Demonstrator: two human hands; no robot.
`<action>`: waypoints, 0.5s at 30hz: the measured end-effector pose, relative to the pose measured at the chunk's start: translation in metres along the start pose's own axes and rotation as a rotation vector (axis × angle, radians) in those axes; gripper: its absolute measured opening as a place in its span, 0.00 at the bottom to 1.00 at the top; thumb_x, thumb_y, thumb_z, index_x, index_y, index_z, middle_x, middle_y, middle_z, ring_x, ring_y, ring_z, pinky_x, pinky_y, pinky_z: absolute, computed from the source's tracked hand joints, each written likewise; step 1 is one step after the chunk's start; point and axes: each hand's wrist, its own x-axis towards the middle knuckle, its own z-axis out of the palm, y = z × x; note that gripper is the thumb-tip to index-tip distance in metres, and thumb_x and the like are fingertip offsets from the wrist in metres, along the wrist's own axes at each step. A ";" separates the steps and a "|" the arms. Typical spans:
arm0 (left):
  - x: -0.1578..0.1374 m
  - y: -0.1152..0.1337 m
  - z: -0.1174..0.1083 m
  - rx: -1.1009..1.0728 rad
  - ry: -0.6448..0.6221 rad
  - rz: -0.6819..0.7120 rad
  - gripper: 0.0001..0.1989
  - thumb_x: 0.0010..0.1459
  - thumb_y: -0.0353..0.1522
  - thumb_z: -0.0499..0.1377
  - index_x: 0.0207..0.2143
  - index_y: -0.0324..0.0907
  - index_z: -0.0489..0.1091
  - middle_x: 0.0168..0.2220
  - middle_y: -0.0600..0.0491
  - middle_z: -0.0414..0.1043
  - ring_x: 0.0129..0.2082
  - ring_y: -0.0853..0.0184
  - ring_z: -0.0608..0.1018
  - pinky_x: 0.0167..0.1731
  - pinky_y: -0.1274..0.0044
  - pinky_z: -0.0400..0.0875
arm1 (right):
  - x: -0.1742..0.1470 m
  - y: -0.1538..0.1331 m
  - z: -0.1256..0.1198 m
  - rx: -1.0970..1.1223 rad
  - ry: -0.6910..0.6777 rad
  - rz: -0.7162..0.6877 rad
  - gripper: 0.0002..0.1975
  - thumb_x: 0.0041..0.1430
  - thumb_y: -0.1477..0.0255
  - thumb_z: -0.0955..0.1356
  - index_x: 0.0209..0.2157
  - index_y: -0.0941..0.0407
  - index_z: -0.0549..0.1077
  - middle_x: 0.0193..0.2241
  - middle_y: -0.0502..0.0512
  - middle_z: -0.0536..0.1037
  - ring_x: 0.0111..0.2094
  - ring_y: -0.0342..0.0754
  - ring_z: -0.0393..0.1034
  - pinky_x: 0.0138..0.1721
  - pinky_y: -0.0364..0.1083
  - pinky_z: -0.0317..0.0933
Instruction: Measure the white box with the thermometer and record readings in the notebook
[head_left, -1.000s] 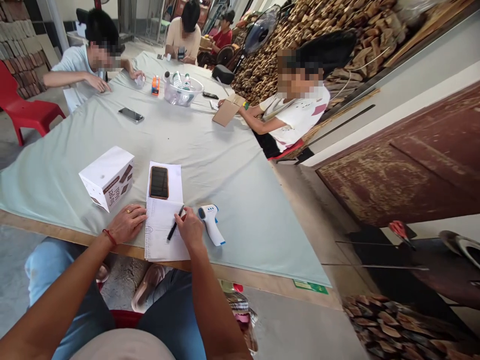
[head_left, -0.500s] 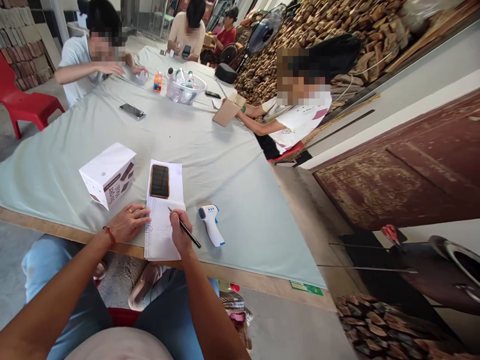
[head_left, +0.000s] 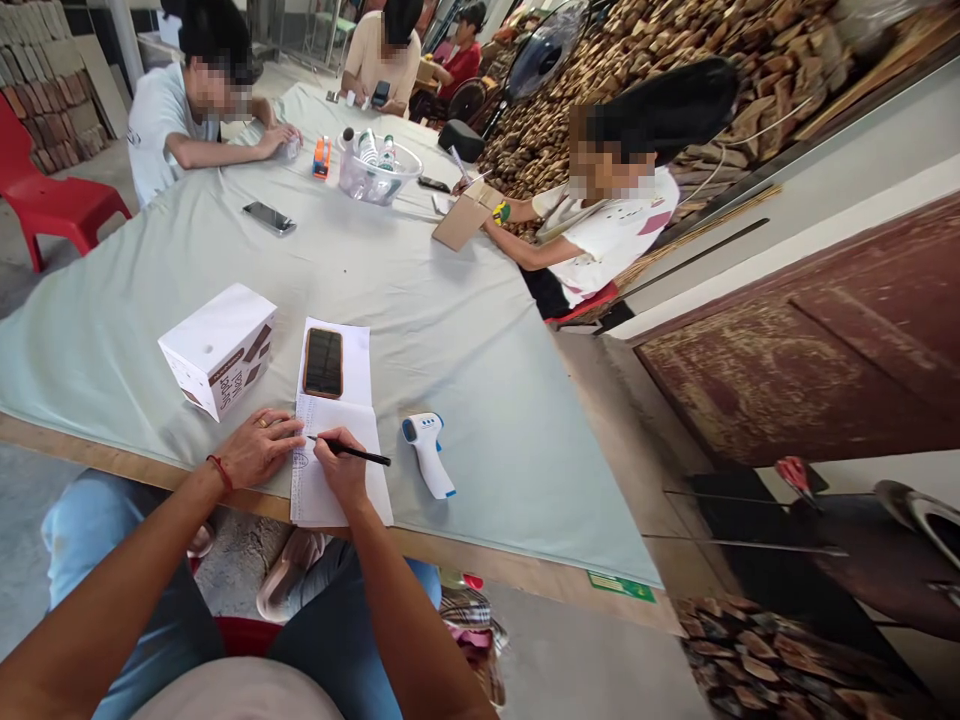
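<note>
An open notebook [head_left: 352, 505] lies at the table's near edge, with handwriting along its left side. My right hand [head_left: 341, 468] rests on the page and grips a black pen [head_left: 352, 450], its tip near the written lines. My left hand [head_left: 262, 448] lies flat, fingers stretched out, fingertips at the notebook's left edge. A phone in an orange-edged case [head_left: 323, 362] rests on the upper page. Left of it stands a white box [head_left: 217, 335] with brown print. To the right of the notebook lies a white and blue infrared thermometer [head_left: 428, 455].
Across the cloth-covered table [head_left: 495, 420] are another phone [head_left: 269, 218], a clear basin [head_left: 375, 175] of bottles and an orange item [head_left: 321, 157]. A person at the right holds a cardboard piece [head_left: 461, 217]. Other people sit at the far end. A red chair [head_left: 64, 200] stands left.
My right hand has moved left across the page, bringing the pen tip close to the handwriting; the pen lies flatter. The left hand stays put. The person at far left has lowered a hand.
</note>
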 end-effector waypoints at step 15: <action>0.001 0.000 0.000 -0.023 -0.009 -0.013 0.17 0.63 0.27 0.53 0.51 0.46 0.73 0.56 0.50 0.71 0.56 0.57 0.69 0.57 0.59 0.65 | 0.001 -0.001 0.003 -0.076 -0.049 -0.026 0.09 0.49 0.63 0.63 0.23 0.52 0.68 0.21 0.49 0.73 0.25 0.47 0.65 0.31 0.47 0.64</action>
